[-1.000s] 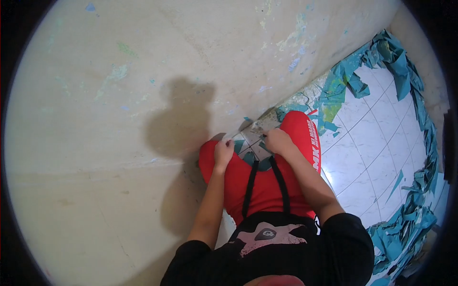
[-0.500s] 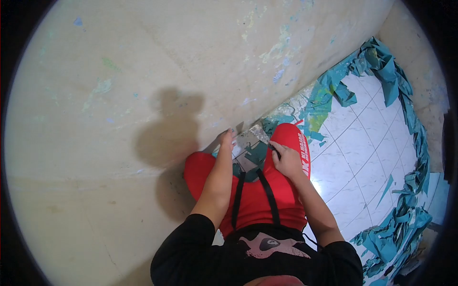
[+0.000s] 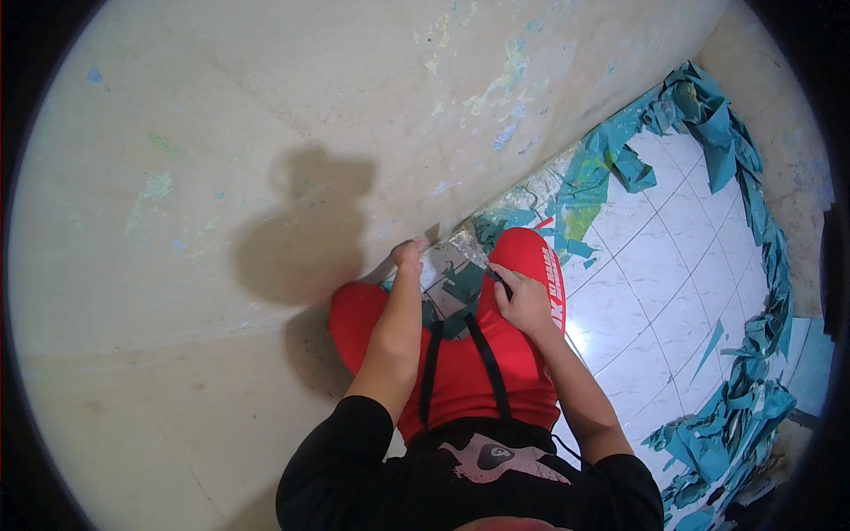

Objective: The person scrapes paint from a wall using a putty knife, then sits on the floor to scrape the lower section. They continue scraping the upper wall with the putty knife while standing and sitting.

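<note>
Down in a crouch against the wall (image 3: 221, 115), the person has both arms reaching between the knees of the red shorts (image 3: 469, 372). The left hand (image 3: 409, 256) is right at the foot of the wall, fingertips down on the floor where tile meets plaster. The fingers are bunched close, but whether they pinch anything cannot be told from here. The right hand (image 3: 524, 301) sits over the right knee, fingers curled tight around a dark tool (image 3: 498, 277) whose tip pokes out past the thumb. That tip points at the teal film patch (image 3: 462, 285), which clings to the tiles between the two hands, ragged and partly stripped. Off to the right the white tiled floor (image 3: 655, 292) lies bare and glossy. It is ringed by a heap of torn teal strips (image 3: 735, 416) that curls along the far edge. The person's shadow (image 3: 305, 230) falls on the wall just left of the left hand.
</note>
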{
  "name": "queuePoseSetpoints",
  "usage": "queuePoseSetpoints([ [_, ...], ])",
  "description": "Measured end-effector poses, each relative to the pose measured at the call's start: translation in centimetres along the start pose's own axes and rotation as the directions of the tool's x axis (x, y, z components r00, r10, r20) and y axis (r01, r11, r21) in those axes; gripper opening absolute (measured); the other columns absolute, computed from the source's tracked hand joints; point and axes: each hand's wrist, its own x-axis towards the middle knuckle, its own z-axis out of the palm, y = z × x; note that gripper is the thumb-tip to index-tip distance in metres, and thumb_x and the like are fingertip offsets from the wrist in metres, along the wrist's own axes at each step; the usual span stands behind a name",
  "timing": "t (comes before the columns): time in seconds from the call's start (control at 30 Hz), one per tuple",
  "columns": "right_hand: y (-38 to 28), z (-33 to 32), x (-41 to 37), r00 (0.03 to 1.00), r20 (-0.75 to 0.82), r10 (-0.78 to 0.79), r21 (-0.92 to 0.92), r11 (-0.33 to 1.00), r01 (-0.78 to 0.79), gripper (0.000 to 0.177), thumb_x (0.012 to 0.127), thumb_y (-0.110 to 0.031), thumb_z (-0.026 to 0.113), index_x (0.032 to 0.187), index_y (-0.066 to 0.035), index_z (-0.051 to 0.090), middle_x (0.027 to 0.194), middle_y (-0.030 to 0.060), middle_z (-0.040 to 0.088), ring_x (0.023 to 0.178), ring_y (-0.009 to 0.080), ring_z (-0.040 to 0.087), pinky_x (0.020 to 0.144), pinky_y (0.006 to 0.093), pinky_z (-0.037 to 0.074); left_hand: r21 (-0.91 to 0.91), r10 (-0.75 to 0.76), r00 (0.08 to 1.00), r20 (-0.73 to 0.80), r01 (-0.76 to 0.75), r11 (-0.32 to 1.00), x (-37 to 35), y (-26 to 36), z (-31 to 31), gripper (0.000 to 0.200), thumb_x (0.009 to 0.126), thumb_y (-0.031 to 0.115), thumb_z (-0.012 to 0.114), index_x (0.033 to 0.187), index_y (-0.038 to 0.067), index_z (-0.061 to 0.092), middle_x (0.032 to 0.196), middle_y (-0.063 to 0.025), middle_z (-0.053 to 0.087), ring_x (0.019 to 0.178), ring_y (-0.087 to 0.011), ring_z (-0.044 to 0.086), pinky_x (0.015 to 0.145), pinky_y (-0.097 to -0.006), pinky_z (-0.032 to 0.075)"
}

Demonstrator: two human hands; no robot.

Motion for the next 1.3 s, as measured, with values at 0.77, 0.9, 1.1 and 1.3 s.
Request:
queuePoseSetpoints([
  [0.77, 0.0, 0.3, 0.4, 0.998, 0.044, -0.049, -0.113, 0.992, 0.054, 0.031, 0.085, -0.02, 0.058, 0.115, -0.013, 0.064, 0.095, 0.0163, 0.069, 0.082, 0.0352, 0.066, 0.073, 0.0452, 0.053, -0.221, 0.057, 0.964, -0.258, -0.116, 0.968, 4.1, -1.1, 1.7, 0.011, 0.08, 0.006, 0.061, 0.087, -0.001, 0.064, 0.08, -0.0099, 0.067, 0.069, -0.0194, 0.064, 0.057, -0.029, 0.05],
  [0.9, -0.3, -0.3, -0.2, 0.998, 0.069, -0.005, -0.124, 0.992, 0.014, 0.031, 0.085, -0.02, 0.058, 0.115, -0.013, 0.064, 0.096, 0.0164, 0.069, 0.082, 0.035, 0.066, 0.073, 0.0448, 0.053, -0.326, 0.173, 0.96, -0.219, -0.239, 0.915, 4.3, -3.2, 1.6, 0.022, 0.076, 0.008, 0.067, 0.093, -0.006, 0.068, 0.081, -0.0113, 0.069, 0.073, -0.0185, 0.066, 0.064, -0.0289, 0.052],
  [1.1, 0.7, 0.2, 0.0, 0.996, -0.017, -0.091, -0.118, 0.989, 0.088, 0.032, 0.085, -0.02, 0.057, 0.116, -0.013, 0.063, 0.091, 0.016, 0.069, 0.077, 0.0344, 0.067, 0.069, 0.0455, 0.054, 0.116, 0.418, 0.899, -0.129, -0.405, 0.907, 4.5, -4.4, -1.1, 0.026, 0.078, 0.01, 0.07, 0.097, -0.008, 0.069, 0.093, -0.0126, 0.071, 0.08, -0.0199, 0.066, 0.074, -0.03, 0.052],
  [1.3, 0.6, 0.7, 0.6, 0.996, -0.015, -0.084, -0.126, 0.989, 0.081, 0.031, 0.086, -0.02, 0.057, 0.115, -0.012, 0.063, 0.092, 0.0159, 0.069, 0.078, 0.0341, 0.067, 0.07, 0.0454, 0.053, -0.191, 0.297, 0.945, -0.134, -0.319, 0.928, 0.9, -1.9, -0.3, 0.023, 0.085, 0.004, 0.068, 0.104, -0.009, 0.065, 0.098, -0.0143, 0.068, 0.081, -0.021, 0.066, 0.072, -0.0288, 0.054],
])
